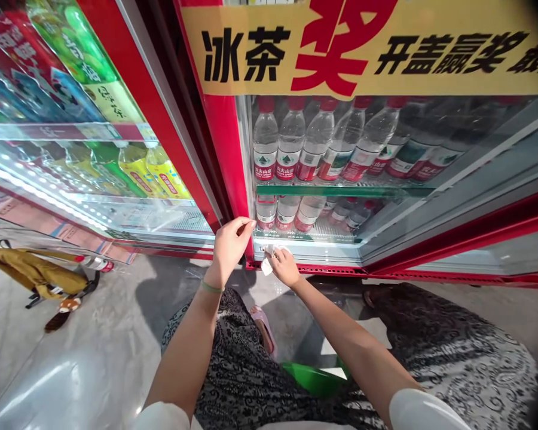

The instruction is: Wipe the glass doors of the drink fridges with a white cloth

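Observation:
My right hand (286, 269) is closed on a crumpled white tissue (268, 264) and presses it against the pale lower frame (323, 254) of a red drinks fridge, close to its left corner. My left hand (231, 243) is raised beside the fridge's red upright (226, 128), thumb and fingertips pinched together near its edge. Whether anything is between those fingers cannot be made out. Behind the glass, just above both hands, stand red-capped water bottles (286, 146) on a green-edged shelf (341, 190), with more bottles (284, 212) below.
A yellow banner (246, 54) crosses the fridge's upper part. Another fridge with colourful drinks (116, 101) stands at left. On the floor lie a mustard backpack (36, 272) with a water bottle (96, 263) in its side. A green stool or basin (311, 377) sits underneath me, between patterned trousers.

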A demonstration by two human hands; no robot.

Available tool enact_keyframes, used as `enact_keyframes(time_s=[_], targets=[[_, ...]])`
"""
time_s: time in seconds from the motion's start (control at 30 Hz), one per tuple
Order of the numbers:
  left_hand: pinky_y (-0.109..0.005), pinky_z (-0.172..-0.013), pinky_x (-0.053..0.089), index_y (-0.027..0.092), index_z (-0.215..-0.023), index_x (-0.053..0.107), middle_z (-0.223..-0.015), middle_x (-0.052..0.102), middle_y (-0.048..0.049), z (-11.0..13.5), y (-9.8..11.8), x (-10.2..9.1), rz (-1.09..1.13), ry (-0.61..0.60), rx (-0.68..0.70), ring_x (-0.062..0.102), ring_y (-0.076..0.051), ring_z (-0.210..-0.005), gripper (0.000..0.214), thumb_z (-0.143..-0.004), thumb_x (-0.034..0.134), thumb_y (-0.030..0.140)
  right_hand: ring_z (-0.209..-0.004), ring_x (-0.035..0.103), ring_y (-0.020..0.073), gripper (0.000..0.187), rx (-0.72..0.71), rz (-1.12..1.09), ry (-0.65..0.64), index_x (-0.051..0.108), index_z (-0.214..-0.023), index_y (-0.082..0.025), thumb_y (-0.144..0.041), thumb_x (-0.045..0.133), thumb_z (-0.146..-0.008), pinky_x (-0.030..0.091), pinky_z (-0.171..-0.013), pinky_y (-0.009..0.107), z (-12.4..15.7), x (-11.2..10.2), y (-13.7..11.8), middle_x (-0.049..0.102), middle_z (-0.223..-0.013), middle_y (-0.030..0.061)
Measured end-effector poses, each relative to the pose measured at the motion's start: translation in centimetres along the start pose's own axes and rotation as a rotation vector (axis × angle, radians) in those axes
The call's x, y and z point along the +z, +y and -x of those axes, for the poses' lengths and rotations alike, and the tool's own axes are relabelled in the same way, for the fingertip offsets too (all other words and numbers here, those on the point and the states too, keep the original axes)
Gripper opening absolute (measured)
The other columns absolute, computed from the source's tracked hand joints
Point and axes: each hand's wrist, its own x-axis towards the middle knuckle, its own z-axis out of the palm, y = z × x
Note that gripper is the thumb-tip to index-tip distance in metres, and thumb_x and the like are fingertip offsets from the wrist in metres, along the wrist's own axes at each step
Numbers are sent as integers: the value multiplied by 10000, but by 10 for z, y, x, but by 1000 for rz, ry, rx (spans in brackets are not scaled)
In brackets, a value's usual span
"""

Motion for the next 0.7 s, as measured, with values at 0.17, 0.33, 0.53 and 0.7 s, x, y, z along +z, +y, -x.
enact_keyframes(time_s=[0.17, 0.33, 0.53, 0.7], targets=[[-285, -897, 520, 260, -1034, 738, -1027, 775, -17, 15, -14, -13, -188, -18, 96, 705, -181, -955, 229, -1000, 528, 344, -1133, 554, 278, 390, 26, 10, 12, 668, -1315, -248, -121, 525, -974, 467, -970, 434, -20, 25, -15, 641, -1299, 134], [-286, -904, 511, 261, -1082, 732, -1061, 772, -36, 19, -40, -14, -330, -57, 87, 711, -199, -971, 232, -1000, 522, 313, -1060, 584, 239, 315, -89, 9, -75, 693, -1250, -263, -154, 548, -993, 480, -929, 385, -34, 47, -20, 637, -1348, 98], [-268, -714, 486, 279, -1018, 753, -929, 772, -44, 14, -60, 2, -507, -341, 121, 708, -206, -782, 208, -977, 551, 257, -870, 591, 184, 146, -197, 3, -178, 730, -980, -203, -143, 597, -977, 495, -758, 305, 14, 57, 11, 726, -1027, 61], [-267, -712, 476, 268, -1031, 749, -906, 756, -58, 11, -59, 8, -535, -367, 127, 693, -200, -737, 240, -991, 512, 253, -1041, 597, 202, 192, -176, 38, -170, 732, -1094, -245, -192, 571, -1002, 507, -877, 340, 8, 47, 18, 703, -1241, 65]])
